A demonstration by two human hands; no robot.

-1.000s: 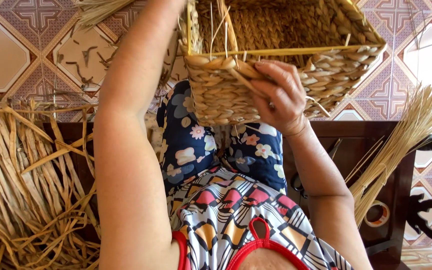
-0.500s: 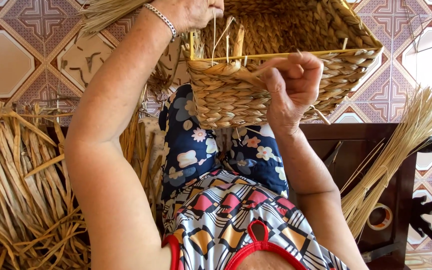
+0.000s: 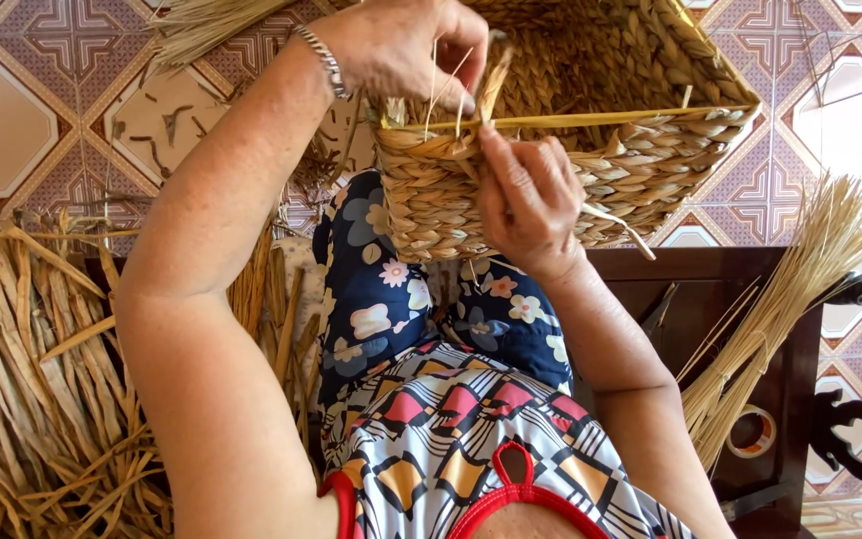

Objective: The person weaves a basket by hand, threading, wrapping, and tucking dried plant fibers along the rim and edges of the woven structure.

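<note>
A woven straw basket rests on my lap, its open mouth facing up and away. My left hand, with a metal bracelet at the wrist, is closed on thin straw strands at the basket's near left corner. My right hand presses against the basket's near wall just below the rim, fingers pinched on a flat straw strand that stands up at the rim. A yellow strip runs along the rim's front edge.
A heap of dried flat straw lies at the left on the patterned tile floor. A bundle of thin pale stalks leans on a dark wooden seat at the right, beside a tape roll.
My left hand has come down from out of view to the basket's near corner and gripped thin strands. My right hand shifted left along the rim. The view has tilted slightly downward.
</note>
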